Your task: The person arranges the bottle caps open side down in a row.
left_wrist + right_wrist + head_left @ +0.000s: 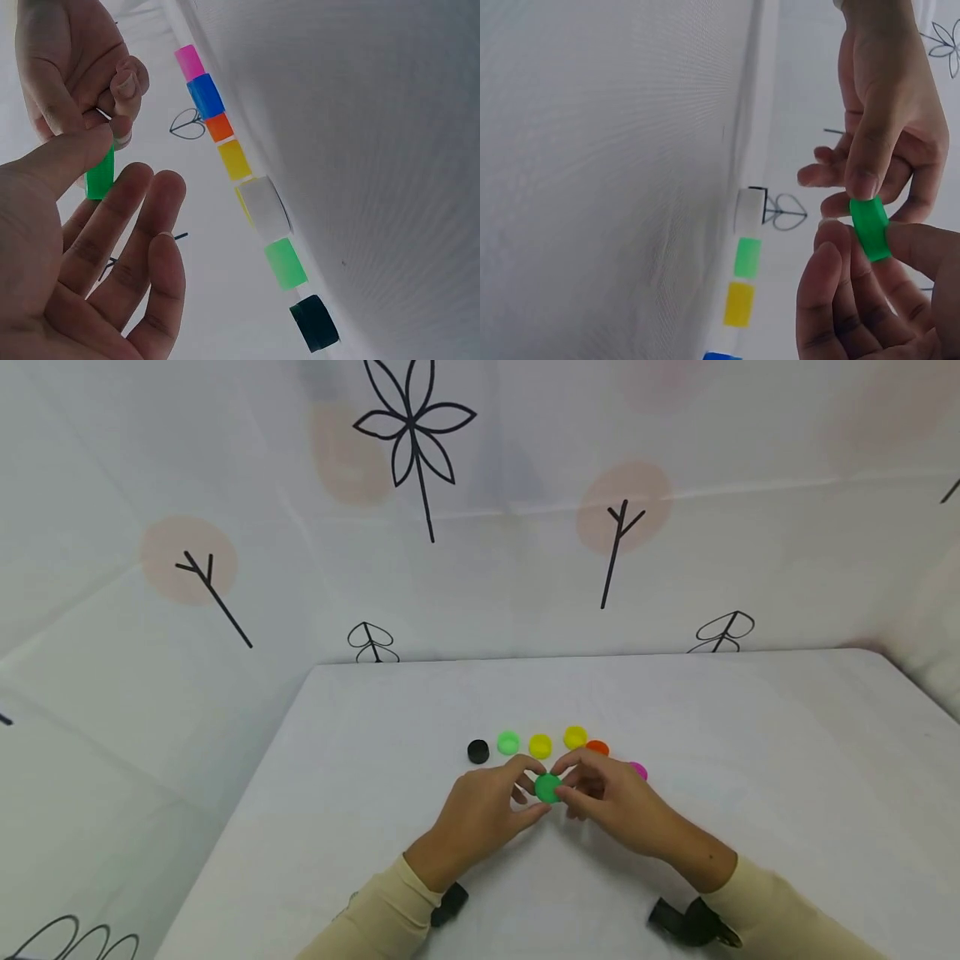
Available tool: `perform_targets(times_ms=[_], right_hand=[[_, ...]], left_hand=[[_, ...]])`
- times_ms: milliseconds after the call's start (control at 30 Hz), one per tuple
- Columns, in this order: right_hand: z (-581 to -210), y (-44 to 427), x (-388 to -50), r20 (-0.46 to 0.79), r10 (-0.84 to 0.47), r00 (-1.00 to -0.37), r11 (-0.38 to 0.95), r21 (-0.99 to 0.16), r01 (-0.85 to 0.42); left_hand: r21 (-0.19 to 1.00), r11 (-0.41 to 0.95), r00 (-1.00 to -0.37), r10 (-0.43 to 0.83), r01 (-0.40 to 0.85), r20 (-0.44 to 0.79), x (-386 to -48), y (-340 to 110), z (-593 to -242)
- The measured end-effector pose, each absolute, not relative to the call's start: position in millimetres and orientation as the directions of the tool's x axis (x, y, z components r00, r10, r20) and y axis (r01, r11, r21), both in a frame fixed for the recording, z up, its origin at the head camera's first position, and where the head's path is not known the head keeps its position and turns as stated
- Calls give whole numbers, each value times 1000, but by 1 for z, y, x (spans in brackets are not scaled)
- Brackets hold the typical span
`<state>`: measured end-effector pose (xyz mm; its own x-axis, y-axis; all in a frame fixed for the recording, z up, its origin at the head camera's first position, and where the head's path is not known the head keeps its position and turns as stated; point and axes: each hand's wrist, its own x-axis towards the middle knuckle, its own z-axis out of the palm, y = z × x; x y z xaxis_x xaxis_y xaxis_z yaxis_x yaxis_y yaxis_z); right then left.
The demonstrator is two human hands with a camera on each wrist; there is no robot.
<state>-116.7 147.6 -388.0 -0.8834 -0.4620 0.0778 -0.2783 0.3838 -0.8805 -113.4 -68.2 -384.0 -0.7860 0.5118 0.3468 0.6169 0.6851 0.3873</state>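
"Where is the green disc [548, 788] now?"

"It is between my two hands and, as I judge, lifted above the white table [360, 835]. My left hand [480, 818] pinches it at the edge, between thumb and index finger. My right hand [618, 802] is pinching it also, with the thumb lying on its near face."

"And the other pieces?"

"They stand on the table beyond my hands, in a loose row. From the left there are the black piece [477, 752], the light green piece [508, 742], two yellow pieces [540, 746], the orange piece [597, 747] and the pink piece [637, 770], which my right hand partly hides. The left wrist view shows also the blue piece [206, 96] and the white piece [266, 208]; in the head view I cannot find these."

"So how far is your work?"

"I would say it is in the middle with this disc: both hands are on it, and neither has released it. The eight others are resting on the table, and my fingers touch none that I can see. What is left, in my judgement, is at least to finish handling the disc. Whether the row is already complete, I cannot tell."
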Motion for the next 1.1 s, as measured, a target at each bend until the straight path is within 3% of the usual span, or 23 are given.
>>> perform_targets(times_ms=[367,600,1100], right_hand=[[-388,147,-115,79,-456,-886,414,-863,-290],[-388,135,-112,99,-473,-875,439,-835,-332],[-389,76,-122,-44,-591,-806,409,-877,-252]], left_hand=[[388,704,-804,509,595,309,-115,-70,-382],[509,694,-849,503,509,163,-115,-87,-377],[549,706,-846,533,447,3,-116,-152,-381]])
